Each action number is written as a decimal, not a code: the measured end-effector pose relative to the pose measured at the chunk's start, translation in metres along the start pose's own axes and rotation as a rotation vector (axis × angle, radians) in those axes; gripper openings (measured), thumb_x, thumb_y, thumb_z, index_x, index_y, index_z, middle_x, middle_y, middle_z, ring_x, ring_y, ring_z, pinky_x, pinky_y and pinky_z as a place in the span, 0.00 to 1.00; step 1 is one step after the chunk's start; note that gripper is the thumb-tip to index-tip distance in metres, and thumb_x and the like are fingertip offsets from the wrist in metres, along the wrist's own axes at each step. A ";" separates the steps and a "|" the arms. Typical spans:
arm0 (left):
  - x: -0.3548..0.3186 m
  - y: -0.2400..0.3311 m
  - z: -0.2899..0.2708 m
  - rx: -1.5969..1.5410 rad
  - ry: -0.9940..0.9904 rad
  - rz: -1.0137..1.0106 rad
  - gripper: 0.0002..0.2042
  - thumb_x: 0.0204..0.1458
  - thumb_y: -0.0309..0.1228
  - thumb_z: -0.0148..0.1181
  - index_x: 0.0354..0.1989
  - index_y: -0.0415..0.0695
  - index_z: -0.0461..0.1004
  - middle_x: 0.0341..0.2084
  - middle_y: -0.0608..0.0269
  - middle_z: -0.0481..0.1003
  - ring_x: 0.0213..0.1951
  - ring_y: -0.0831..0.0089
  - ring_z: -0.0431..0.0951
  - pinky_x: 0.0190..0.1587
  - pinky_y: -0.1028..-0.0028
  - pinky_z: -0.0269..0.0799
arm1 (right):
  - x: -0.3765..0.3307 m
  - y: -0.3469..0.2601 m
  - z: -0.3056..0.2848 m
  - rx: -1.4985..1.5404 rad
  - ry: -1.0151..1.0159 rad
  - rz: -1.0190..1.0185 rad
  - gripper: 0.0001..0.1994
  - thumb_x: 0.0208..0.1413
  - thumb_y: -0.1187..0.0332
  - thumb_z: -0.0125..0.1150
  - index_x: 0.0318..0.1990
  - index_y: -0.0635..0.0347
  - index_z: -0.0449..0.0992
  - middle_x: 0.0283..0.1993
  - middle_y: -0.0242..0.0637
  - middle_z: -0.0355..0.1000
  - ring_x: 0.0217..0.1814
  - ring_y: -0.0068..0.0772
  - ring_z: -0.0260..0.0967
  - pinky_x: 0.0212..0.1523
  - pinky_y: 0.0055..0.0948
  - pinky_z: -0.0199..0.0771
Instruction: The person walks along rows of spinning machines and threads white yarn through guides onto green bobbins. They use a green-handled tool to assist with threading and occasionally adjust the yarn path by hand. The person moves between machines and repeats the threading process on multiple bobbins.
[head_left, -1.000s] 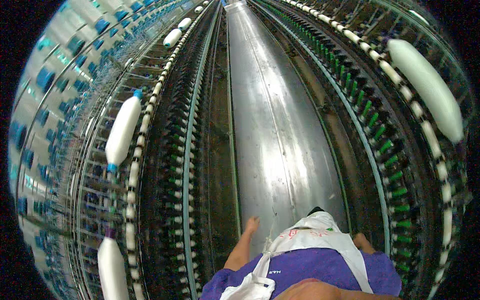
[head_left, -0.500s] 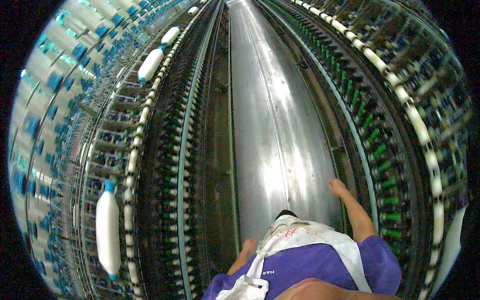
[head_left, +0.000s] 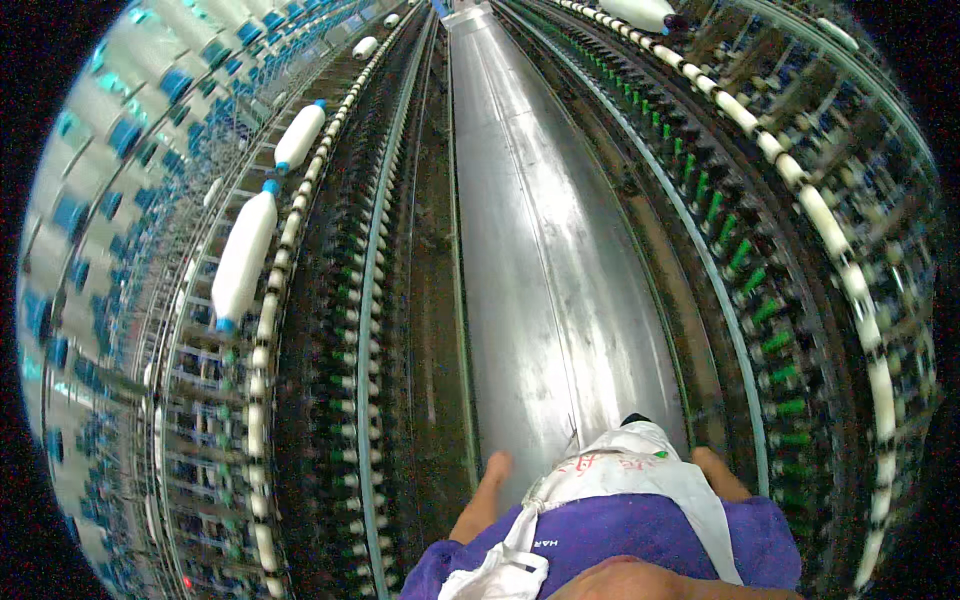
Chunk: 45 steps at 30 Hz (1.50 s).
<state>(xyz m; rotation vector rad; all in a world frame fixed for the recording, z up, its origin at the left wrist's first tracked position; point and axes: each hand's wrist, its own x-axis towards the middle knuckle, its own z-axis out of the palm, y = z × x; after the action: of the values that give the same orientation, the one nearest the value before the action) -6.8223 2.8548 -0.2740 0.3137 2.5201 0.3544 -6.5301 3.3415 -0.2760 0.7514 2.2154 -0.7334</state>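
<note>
My left hand (head_left: pixel 498 466) hangs low beside my white apron (head_left: pixel 610 462), over the left edge of the shiny metal walkway (head_left: pixel 540 270). Its fingers are too small to make out. On the other side, my right hand (head_left: pixel 707 460) is down near the walkway's right edge, partly hidden by my body, and its fingers do not show clearly. Neither hand visibly touches the machines. A dark shoe tip (head_left: pixel 635 418) pokes out beyond the apron.
Long spinning frames line both sides. On the left, white roving bobbins (head_left: pixel 245 258) lie along the top, beside a row of white rollers (head_left: pixel 297 215). Green tubes (head_left: pixel 738 254) stand along the right frame. Another white bobbin (head_left: pixel 640 14) lies at the far right.
I have moved forward along the walkway; the bobbins on the left have shifted. My right hand has swung back toward my body, and a bobbin has come into view at far right.
</note>
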 end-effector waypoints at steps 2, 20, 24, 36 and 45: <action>0.097 0.061 -0.067 -0.287 0.097 -0.088 0.18 0.51 0.40 0.48 0.43 0.40 0.71 0.31 0.49 0.74 0.35 0.59 0.75 0.39 0.66 0.69 | 0.024 0.010 -0.010 0.011 -0.018 0.101 0.11 0.39 0.64 0.55 0.26 0.62 0.76 0.28 0.50 0.72 0.28 0.44 0.71 0.30 0.41 0.71; 0.429 0.087 -0.228 -0.102 -0.385 -0.340 0.17 0.48 0.40 0.50 0.41 0.42 0.72 0.36 0.47 0.73 0.39 0.55 0.73 0.42 0.62 0.68 | 0.599 -0.390 -0.593 0.099 0.545 -0.473 0.11 0.48 0.65 0.47 0.29 0.65 0.72 0.31 0.55 0.68 0.33 0.55 0.67 0.34 0.44 0.66; 0.544 0.088 -0.297 -0.070 -0.443 -0.402 0.16 0.49 0.39 0.49 0.41 0.43 0.72 0.34 0.48 0.74 0.36 0.57 0.74 0.39 0.63 0.69 | 0.668 -0.455 -0.646 0.177 0.501 -0.514 0.12 0.51 0.65 0.46 0.29 0.65 0.72 0.32 0.53 0.69 0.36 0.53 0.67 0.37 0.43 0.68; 1.098 0.319 -0.656 -0.479 0.268 0.123 0.17 0.49 0.37 0.51 0.42 0.37 0.70 0.33 0.47 0.74 0.36 0.54 0.74 0.39 0.64 0.69 | 0.796 -0.410 -0.681 -0.009 -0.030 0.055 0.09 0.45 0.67 0.51 0.28 0.64 0.74 0.28 0.50 0.70 0.30 0.51 0.67 0.32 0.43 0.69; 1.234 0.332 -0.704 -0.189 -0.064 -0.104 0.15 0.46 0.39 0.52 0.38 0.43 0.73 0.35 0.49 0.74 0.39 0.55 0.74 0.41 0.62 0.68 | 1.125 -0.616 -1.021 -0.063 0.155 -0.263 0.08 0.45 0.68 0.53 0.30 0.63 0.74 0.28 0.45 0.70 0.30 0.48 0.66 0.32 0.41 0.69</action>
<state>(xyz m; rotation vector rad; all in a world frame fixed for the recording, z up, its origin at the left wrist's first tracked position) -8.1738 3.4029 -0.2278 0.1173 2.4073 0.5282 -8.0515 3.9519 -0.3058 0.5055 2.4977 -0.7476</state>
